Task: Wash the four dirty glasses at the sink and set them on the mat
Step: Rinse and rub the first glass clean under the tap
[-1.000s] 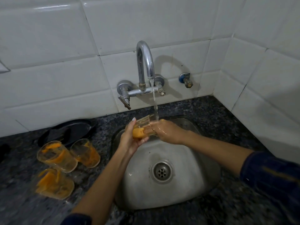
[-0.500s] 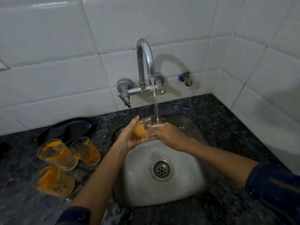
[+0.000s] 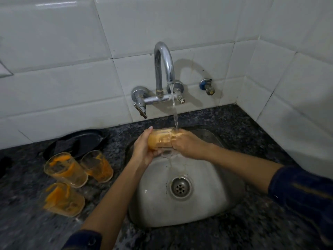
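While water ran from the tap (image 3: 164,65), my left hand (image 3: 144,150) gripped the glass (image 3: 160,140) sideways; my right hand (image 3: 185,143) clasped its mouth.

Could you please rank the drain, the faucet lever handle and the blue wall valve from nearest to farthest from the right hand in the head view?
Measured from the right hand, which grips the glass under the running water:
1. Drain, just below it in the sink bowl.
2. Faucet lever handle, up and to the left on the wall.
3. Blue wall valve, up and to the right on the tiles.
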